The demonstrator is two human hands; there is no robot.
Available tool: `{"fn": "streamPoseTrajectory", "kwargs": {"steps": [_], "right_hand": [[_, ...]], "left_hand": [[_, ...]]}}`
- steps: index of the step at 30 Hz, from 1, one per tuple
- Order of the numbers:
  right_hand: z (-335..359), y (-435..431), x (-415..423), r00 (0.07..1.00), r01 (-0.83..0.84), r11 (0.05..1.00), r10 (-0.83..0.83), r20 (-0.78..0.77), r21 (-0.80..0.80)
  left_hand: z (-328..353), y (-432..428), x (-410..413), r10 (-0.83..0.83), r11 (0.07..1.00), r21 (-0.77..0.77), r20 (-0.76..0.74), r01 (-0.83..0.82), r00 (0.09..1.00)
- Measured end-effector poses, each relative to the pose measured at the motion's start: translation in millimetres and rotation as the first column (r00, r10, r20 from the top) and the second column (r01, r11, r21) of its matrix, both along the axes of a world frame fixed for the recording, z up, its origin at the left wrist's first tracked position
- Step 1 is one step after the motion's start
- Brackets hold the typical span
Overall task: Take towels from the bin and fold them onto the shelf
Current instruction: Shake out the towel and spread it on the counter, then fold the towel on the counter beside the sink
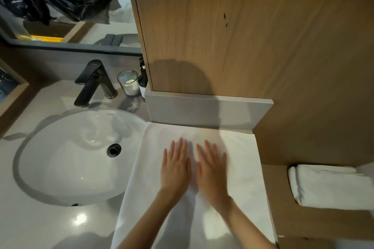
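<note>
Both forearms reach in from the countertop's near edge; the left hand (175, 168) and right hand (212, 168) press flat, fingers straight and slightly spread, side by side on a white towel (242, 168) spread over the counter's right end, beside the sink (40, 168). Folding seems barely begun. One folded towel (327, 186) already lies on the wooden shelf (283, 218) at right. No bin is identifiable.

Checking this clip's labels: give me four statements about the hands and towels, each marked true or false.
1. The left hand and right hand lie flat on the spread towel. True.
2. The spread towel covers the drain. False: the drain shows in the sink, left of the towel.
3. A folded towel lies on the shelf at right. True.
4. The right hand holds the faucet. False: nothing touches the faucet.
</note>
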State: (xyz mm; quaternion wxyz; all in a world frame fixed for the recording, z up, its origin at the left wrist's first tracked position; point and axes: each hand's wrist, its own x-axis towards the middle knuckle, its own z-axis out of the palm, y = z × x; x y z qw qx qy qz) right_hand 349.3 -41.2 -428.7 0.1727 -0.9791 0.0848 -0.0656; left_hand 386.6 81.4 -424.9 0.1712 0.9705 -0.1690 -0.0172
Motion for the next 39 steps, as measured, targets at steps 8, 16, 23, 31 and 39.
{"fn": "streamPoseTrajectory", "kwargs": {"steps": [8,16,23,31,39], "right_hand": [[-15.3,-9.3,-32.2,0.992,-0.075,0.988,0.06,-0.107,-0.137],[-9.0,-99.2,-78.2,0.975,-0.029,0.977,-0.02,-0.223,-0.213],[14.0,-30.4,-73.4,0.985,0.049,0.998,-0.056,-0.161,-0.048],[-16.1,67.7,-105.9,0.987,-0.053,0.99,0.032,-0.159,-0.131],[-6.6,-29.1,-153.0,0.969,-0.095,0.981,0.052,-0.243,-0.171]], "left_hand": [[-14.0,29.2,-25.4,-0.032,0.994,0.101,-0.029,0.034,0.999],[-10.6,101.0,-25.5,-0.004,0.997,0.072,-0.071,0.009,0.997],[-2.1,89.6,-45.5,0.026,0.999,0.038,-0.002,-0.026,1.0],[-18.8,56.5,-115.7,-0.064,0.992,0.106,-0.008,0.064,0.998],[-12.4,129.2,-109.6,-0.091,0.991,0.1,-0.008,0.091,0.996]]}}
